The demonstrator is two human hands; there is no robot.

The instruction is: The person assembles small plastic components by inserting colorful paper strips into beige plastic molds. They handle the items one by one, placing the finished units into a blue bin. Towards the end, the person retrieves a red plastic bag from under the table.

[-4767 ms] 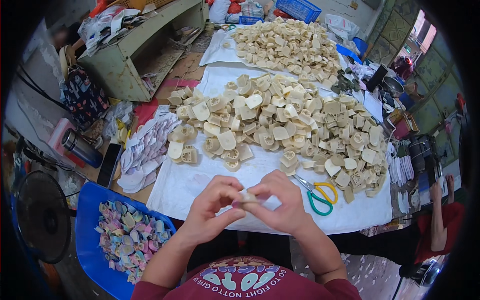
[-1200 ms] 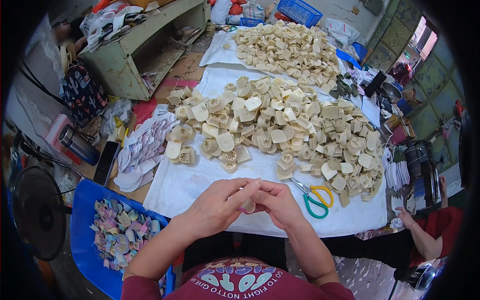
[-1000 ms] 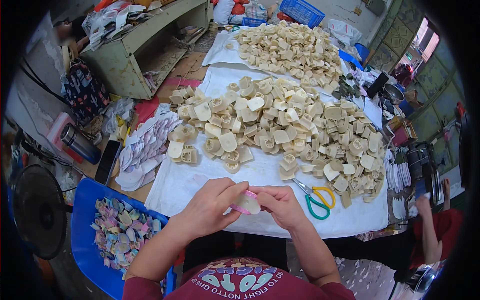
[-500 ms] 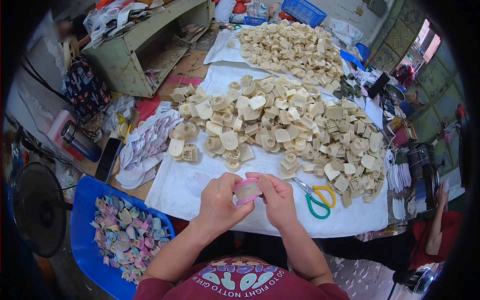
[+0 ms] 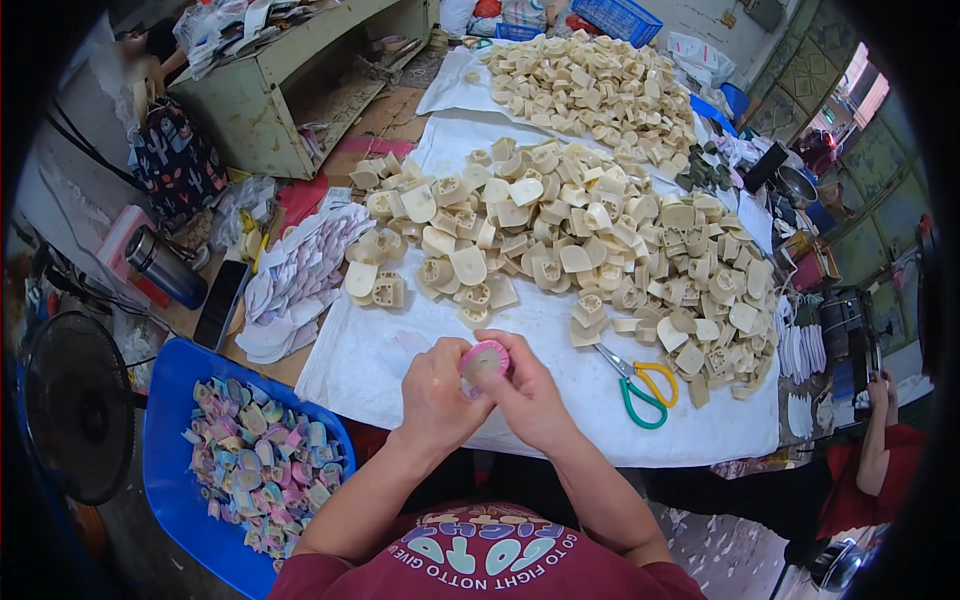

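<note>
Over the near edge of the white-covered table, my left hand (image 5: pixel 436 394) and my right hand (image 5: pixel 530 400) come together around a small shoe heel (image 5: pixel 485 364). Its beige face shows, with a pink covering around the rim. Both thumbs and fingers press on it, hiding much of its sides. Beyond my hands lies a large heap of bare beige shoe heels (image 5: pixel 560 220). To the right, scissors (image 5: pixel 640 385) with one green and one yellow handle rest on the cloth, touching neither hand.
A blue tub (image 5: pixel 165 480) of multicoloured covered heels stands at lower left, near a black fan (image 5: pixel 80 410). Stacked pale cut pieces (image 5: pixel 300 280), a phone (image 5: pixel 220 305) and a flask (image 5: pixel 165 268) lie left. Another person's arm (image 5: pixel 875 445) shows at right.
Both hands have drawn closer together and turned the heel, so its face now looks rounder and more tilted. The view has shifted slightly.
</note>
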